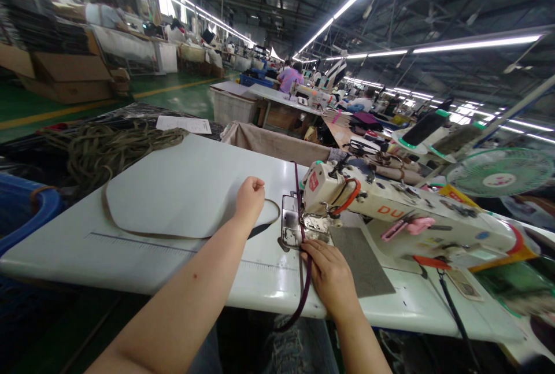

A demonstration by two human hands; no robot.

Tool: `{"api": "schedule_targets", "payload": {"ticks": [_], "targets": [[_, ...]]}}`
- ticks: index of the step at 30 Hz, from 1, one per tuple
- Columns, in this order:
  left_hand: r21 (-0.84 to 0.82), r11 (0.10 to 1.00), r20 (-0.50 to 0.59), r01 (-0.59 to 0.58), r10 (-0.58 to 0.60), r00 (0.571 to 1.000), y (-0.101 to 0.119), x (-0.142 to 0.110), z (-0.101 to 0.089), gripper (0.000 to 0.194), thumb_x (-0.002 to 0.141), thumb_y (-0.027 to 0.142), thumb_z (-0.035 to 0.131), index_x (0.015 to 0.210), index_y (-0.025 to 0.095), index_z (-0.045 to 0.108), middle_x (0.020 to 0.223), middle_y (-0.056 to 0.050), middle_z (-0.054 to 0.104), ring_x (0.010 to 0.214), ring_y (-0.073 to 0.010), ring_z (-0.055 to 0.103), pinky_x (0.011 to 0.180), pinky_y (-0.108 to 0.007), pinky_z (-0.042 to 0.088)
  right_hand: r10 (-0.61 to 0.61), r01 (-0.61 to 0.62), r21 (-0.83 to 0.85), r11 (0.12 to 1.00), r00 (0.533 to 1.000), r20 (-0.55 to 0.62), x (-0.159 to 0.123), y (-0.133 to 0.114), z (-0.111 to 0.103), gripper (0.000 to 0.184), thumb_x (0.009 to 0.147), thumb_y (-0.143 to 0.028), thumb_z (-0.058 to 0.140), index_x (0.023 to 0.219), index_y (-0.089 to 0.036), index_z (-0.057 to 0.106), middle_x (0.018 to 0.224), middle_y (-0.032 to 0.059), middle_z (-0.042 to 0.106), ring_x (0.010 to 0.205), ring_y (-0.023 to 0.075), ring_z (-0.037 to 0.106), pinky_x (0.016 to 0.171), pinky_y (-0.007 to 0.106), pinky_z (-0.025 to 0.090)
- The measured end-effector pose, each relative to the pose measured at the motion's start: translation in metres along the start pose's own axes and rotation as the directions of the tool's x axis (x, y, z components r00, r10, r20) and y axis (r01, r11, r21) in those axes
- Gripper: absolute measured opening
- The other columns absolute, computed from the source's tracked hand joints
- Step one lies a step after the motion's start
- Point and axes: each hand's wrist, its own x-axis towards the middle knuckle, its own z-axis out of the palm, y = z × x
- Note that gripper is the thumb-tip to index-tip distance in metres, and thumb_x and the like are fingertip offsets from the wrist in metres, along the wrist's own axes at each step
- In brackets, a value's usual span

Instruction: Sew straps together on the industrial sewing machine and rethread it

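My left hand rests curled on the right end of a large pale grey fabric panel edged with a brown binding strip, lying flat on the white table. My right hand lies on the table just in front of the sewing machine, fingers pressed on a dark purple strap that runs under the presser foot and hangs over the table's front edge. The strap also rises behind the machine head.
A heap of olive webbing lies at the table's far left, by a blue bin. A grey mat lies beside the needle plate. A fan stands to the right. Other workers sit at distant tables.
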Motion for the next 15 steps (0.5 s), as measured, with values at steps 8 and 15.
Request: {"api": "schedule_targets", "payload": {"ticks": [8,15], "targets": [[-0.003,1.000,0.007,0.000,0.000,1.000,-0.0010,-0.0008,-0.0001,0.018,0.084,0.005,0.057,0.090,0.021,0.063,0.092,-0.002,0.071,0.087,-0.0194,0.066,0.082,-0.031,0.048,-0.010,0.010,-0.007,1.000,1.000,-0.019,0.0011,-0.0014,-0.0020,0.026,0.106,-0.031,0.056,0.122,-0.024,0.076,0.118,0.0094,0.078,0.113,0.0248,0.072,0.097,0.042,0.058],[0.008,1.000,0.006,0.012,-0.012,1.000,0.0022,-0.0021,-0.0012,0.018,0.083,0.006,0.057,0.091,0.021,0.063,0.092,-0.002,0.071,0.087,-0.0194,0.066,0.082,-0.031,0.048,-0.016,0.015,-0.007,1.000,1.000,-0.010,0.0017,-0.0011,-0.0021,0.025,0.107,-0.031,0.056,0.120,-0.022,0.075,0.120,0.0087,0.078,0.114,0.0248,0.072,0.097,0.042,0.057]]}}
